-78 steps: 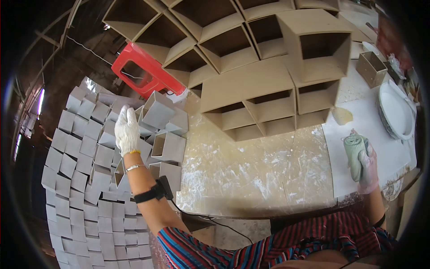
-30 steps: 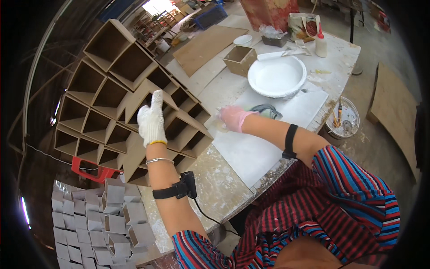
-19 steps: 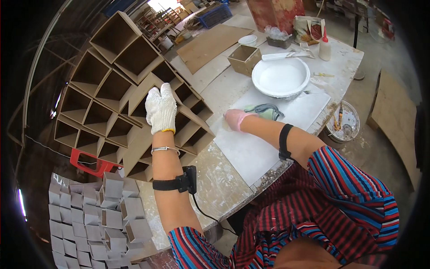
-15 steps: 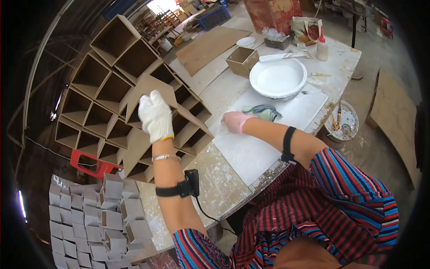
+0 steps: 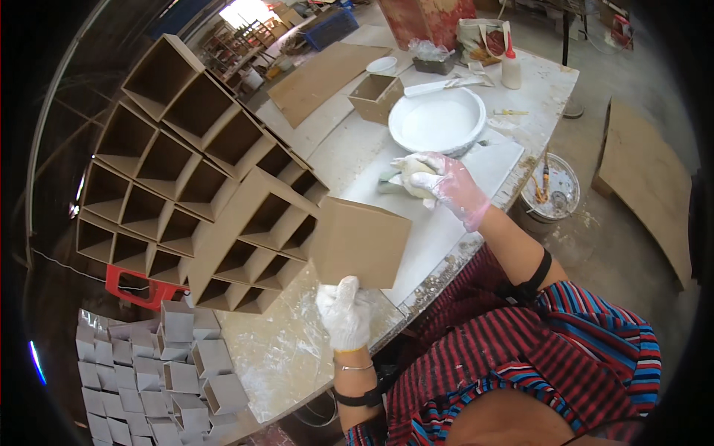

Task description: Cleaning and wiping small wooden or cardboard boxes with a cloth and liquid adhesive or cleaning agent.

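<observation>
A tan box (image 5: 361,241) in the left hand (image 5: 343,312), a pale sponge (image 5: 413,177) in the right hand (image 5: 451,187)

Head view, and there in the middle of the frame is the tan box, tilted, a broad blank face towards us! The left hand, white-gloved, has its fingers closed on the near lower edge; the pink-gloved right hand, above and to the right, pinches the pale sponge, a green cloth (image 5: 387,183) just beside. That box looks light and stiff, dry board with a little grip to it, corners the likeliest part to chip; a wall edge seems the place to hold. The sponge should squash easily, perhaps slippery if wet. On to the containers: upper centre, a white basin (image 5: 439,123), white inside, paint or bare bowl hard to call; just left of it, an open brown box (image 5: 372,105), its inside shadowed; and over at the right, a bucket (image 5: 547,215) with an orange-handled brush (image 5: 546,177) standing in it
</observation>
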The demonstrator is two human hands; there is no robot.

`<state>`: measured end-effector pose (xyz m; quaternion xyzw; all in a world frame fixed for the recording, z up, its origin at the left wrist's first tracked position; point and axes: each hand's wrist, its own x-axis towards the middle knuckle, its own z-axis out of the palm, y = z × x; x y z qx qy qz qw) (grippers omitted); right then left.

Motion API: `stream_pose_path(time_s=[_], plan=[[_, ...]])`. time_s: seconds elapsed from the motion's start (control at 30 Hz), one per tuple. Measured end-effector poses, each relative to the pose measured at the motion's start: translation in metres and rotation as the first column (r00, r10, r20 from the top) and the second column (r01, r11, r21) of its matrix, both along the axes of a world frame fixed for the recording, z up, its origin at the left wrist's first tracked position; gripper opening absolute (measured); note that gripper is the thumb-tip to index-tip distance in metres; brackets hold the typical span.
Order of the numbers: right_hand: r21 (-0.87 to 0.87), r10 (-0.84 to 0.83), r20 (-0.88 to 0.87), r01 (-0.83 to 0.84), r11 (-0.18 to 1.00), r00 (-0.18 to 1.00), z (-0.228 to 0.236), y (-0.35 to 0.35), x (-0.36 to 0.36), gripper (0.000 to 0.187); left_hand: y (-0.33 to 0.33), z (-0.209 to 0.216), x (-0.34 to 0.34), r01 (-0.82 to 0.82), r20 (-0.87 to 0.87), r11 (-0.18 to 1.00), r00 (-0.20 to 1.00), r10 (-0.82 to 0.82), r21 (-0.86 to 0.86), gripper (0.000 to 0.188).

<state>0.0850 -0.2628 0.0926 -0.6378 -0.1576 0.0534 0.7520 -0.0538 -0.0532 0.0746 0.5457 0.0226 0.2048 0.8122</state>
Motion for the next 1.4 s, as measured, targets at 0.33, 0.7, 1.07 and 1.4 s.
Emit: stream_pose_path(time_s=[0.33, 0.7, 1.07, 1.4], plan=[[-0.108, -0.13, 0.523, 0.217, 0.97, 0.842, -0.005, 0.02, -0.007, 0.036, -0.003, -0.036, -0.002, 0.214, 0.088, 0.897, 0.977, -0.195, -0.388, 0.045], [-0.455, 0.275, 0.783, 0.211, 0.865, 0.558, -0.039, 0.049, -0.03, 0.037, 0.038, -0.086, 0.014, 0.129, -0.026, 0.79, 0.983, -0.18, -0.6, 0.048], [-0.602, 0.324, 0.642, 0.195, 0.775, 0.695, 0.007, 0.055, -0.017, 0.022, 0.024, -0.083, 0.041, 0.072, -0.08, 0.788, 0.985, -0.152, -0.612, 0.043], [-0.686, 0.376, 0.563, 0.163, 0.71, 0.736, -0.013, 0.061, 0.006, 0.034, 0.02, -0.094, 0.049, 0.105, -0.092, 0.686, 0.965, -0.245, -0.72, 0.034]])
